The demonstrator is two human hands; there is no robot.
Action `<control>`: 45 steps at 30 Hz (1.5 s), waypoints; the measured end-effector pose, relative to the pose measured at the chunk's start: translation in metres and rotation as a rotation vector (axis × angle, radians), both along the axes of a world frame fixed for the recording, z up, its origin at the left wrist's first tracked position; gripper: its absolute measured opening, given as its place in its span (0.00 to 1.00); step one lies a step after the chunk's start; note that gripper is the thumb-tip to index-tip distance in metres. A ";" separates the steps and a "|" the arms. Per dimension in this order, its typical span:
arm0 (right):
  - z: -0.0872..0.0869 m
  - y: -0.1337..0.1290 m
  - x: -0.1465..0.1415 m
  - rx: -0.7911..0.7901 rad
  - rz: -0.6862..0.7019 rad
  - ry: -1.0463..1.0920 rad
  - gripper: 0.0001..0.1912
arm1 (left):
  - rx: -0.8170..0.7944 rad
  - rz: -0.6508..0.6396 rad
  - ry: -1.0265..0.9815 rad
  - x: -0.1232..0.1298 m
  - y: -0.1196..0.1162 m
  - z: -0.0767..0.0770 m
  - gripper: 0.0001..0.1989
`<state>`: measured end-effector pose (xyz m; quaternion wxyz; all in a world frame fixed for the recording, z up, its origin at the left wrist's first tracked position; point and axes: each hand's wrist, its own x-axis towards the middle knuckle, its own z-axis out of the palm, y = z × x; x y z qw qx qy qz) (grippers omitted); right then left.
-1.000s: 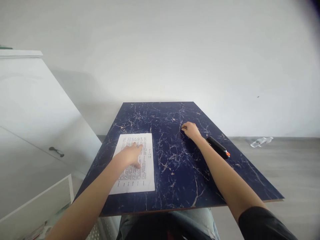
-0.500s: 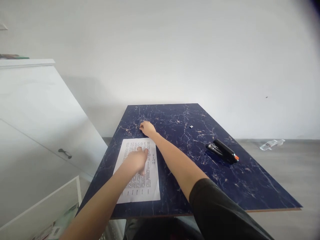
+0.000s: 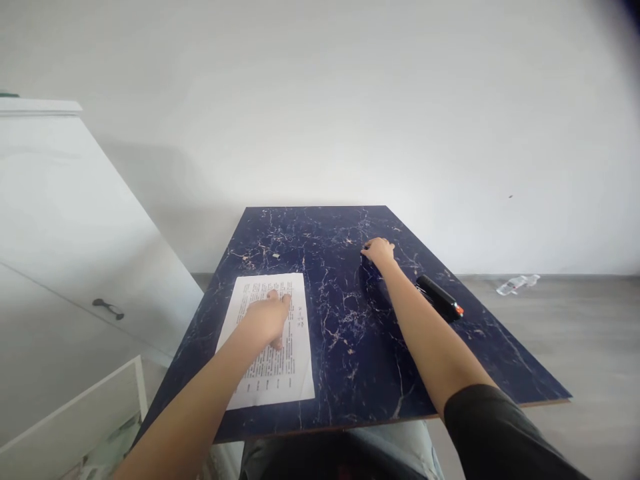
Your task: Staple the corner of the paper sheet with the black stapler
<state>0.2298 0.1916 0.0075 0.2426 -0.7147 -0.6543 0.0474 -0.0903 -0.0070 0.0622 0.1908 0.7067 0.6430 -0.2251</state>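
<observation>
A printed sheet of paper with handwriting along its right side lies at the left of the dark blue marbled table. My left hand rests over the sheet, fingers loosely bent and spread apart. Toward the back right, my right hand is down at the tabletop with its fingers drawn together; whatever they hold is hidden. Behind the sheet lies a tiny pale piece, too small to name. A black stapler with an orange-red end is right of my right forearm, partly covered by it.
A white cabinet with a dark handle stands on the left. Below it is an open white-edged drawer or box with things inside. Clear plastic packaging lies on the floor at right, by the wall.
My right hand has moved right, from behind the sheet to where another pale piece lay. A pale piece now shows where that hand was. My left hand stays over the sheet.
</observation>
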 end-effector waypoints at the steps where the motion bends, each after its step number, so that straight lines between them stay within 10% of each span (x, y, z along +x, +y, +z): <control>1: -0.003 -0.001 0.005 -0.015 -0.015 0.006 0.05 | 0.003 0.003 -0.004 0.000 0.000 0.000 0.66; 6: -0.008 0.005 -0.029 -0.022 -0.011 0.074 0.09 | 0.040 0.006 -0.046 -0.004 -0.003 -0.001 0.65; 15: -0.013 0.009 -0.193 0.013 0.421 0.251 0.12 | 0.020 -0.012 -0.017 0.000 -0.011 0.016 0.62; 25: -0.022 0.003 -0.222 0.065 0.547 0.266 0.13 | 0.058 -0.033 -0.017 -0.003 -0.008 0.008 0.63; 30: -0.012 0.004 -0.185 0.108 0.477 0.259 0.16 | 0.054 -0.033 -0.020 -0.006 -0.007 0.005 0.63; 39: -0.017 0.005 -0.004 0.161 0.020 0.212 0.15 | 0.032 -0.020 -0.028 -0.004 -0.007 0.005 0.60; 45: -0.035 -0.004 0.019 0.166 0.016 0.200 0.13 | 0.067 -0.022 -0.057 -0.005 -0.010 0.006 0.60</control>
